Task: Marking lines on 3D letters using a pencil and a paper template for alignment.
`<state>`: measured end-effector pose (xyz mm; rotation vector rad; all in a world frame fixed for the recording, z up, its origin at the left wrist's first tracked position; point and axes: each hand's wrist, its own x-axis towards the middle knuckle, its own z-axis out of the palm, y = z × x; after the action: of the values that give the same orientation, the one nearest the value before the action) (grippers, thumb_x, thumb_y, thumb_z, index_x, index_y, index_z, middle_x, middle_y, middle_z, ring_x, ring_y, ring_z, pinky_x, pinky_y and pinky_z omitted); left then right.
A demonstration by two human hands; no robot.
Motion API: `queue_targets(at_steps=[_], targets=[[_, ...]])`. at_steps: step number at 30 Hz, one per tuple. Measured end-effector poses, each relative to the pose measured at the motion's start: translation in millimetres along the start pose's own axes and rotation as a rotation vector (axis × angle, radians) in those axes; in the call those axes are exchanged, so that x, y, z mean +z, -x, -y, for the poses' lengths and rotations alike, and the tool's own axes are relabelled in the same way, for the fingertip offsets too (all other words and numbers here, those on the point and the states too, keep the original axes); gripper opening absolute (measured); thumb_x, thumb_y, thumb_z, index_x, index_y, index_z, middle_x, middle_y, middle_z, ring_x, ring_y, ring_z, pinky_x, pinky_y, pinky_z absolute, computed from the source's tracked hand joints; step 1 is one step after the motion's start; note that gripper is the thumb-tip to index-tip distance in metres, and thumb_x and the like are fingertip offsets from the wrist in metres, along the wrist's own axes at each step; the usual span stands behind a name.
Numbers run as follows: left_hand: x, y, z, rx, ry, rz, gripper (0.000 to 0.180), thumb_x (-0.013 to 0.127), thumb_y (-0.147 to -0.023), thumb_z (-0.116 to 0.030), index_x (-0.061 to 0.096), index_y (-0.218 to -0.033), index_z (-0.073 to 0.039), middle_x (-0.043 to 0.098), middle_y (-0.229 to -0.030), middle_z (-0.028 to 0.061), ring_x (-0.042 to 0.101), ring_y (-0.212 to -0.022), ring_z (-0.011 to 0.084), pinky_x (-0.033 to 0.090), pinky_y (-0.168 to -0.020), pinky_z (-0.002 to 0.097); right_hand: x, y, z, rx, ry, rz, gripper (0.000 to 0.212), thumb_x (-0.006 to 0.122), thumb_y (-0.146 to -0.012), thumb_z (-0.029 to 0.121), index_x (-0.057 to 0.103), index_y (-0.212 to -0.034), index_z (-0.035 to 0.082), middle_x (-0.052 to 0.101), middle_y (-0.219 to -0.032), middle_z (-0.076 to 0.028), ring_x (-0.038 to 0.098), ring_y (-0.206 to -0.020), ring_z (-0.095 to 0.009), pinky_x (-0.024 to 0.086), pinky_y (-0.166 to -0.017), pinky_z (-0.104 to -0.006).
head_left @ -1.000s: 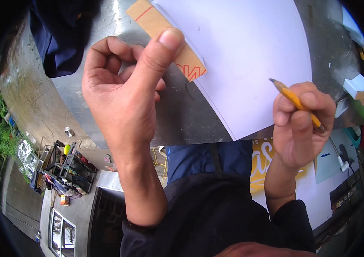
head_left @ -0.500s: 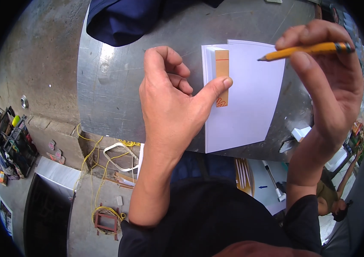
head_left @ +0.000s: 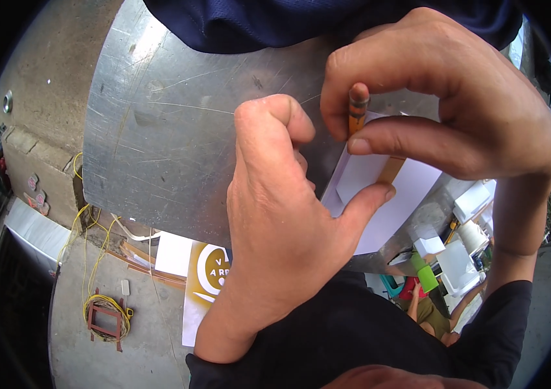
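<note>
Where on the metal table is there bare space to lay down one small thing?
The widest bare patch of the metal table lies between its left edge, the dark blue cloth above and the left hand. Crowded is the area beyond that hand: right hand, pencil, white paper, tan strip.

Paper (head_left: 411,191) on tbl (head_left: 172,142), R side

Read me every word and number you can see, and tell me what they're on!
I won't copy words, but I can say where:
Gold-and-white sheet: white letters, partly hidden by the left hand.
Pencil in the right hand: nothing readable.
Brown strip: nothing readable.
</note>
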<state>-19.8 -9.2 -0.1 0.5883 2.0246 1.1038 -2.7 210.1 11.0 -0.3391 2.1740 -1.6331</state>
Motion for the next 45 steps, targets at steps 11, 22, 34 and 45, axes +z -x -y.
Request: queue_targets(at_steps=[11,22,34,45], targets=[[-3.5,-1.1,-2.3,-0.072,0.090,0.065,0.087,0.098,-0.058,-0.006,0.034,-0.116,-0.010,0.048,-0.095,0.0005,0.050,-0.078,0.0042,0.042,-0.064,0.0167,17.7,-1.6,5.9,0.054,0.141,-0.017,0.020,0.078,-0.069,0.006,0.064,-0.083,0.006,0.065,-0.071,-0.004,0.058,-0.066,-0.030,0.046,-0.067,-0.0384],[-0.9,3.1,2.3,-0.028,0.137,0.021,0.085,0.097,-0.059,-0.005,0.033,-0.115,-0.011,0.047,-0.096,0.0006,0.046,-0.077,0.0038,0.041,-0.064,0.0164,26.9,-0.7,3.9,0.052,0.166,0.029,0.014,0.075,-0.072,0.009,0.062,-0.076,0.007,0.062,-0.064,-0.006,0.054,-0.061,-0.031,0.042,-0.072,-0.0389],[1.0,1.2,-2.1,-0.018,0.096,0.012,0.086,0.099,-0.058,-0.008,0.033,-0.113,-0.011,0.043,-0.093,-0.0003,0.038,-0.072,0.0051,0.041,-0.064,0.0178,20.4,-0.2,21.1,0.093,0.441,-0.024,0.015,0.075,-0.076,0.009,0.061,-0.080,0.006,0.060,-0.068,-0.005,0.052,-0.070,-0.030,0.043,-0.069,-0.0394],[-0.2,0.9,-3.8,-0.008,0.054,0.031,0.089,0.101,-0.058,-0.011,0.034,-0.117,-0.009,0.040,-0.096,0.0007,0.038,-0.072,0.0066,0.043,-0.066,0.0194,10.7,11.9,5.4,0.148,0.254,-0.061,0.013,0.074,-0.080,0.008,0.062,-0.087,0.006,0.061,-0.073,-0.005,0.058,-0.073,-0.029,0.045,-0.065,-0.0398]])
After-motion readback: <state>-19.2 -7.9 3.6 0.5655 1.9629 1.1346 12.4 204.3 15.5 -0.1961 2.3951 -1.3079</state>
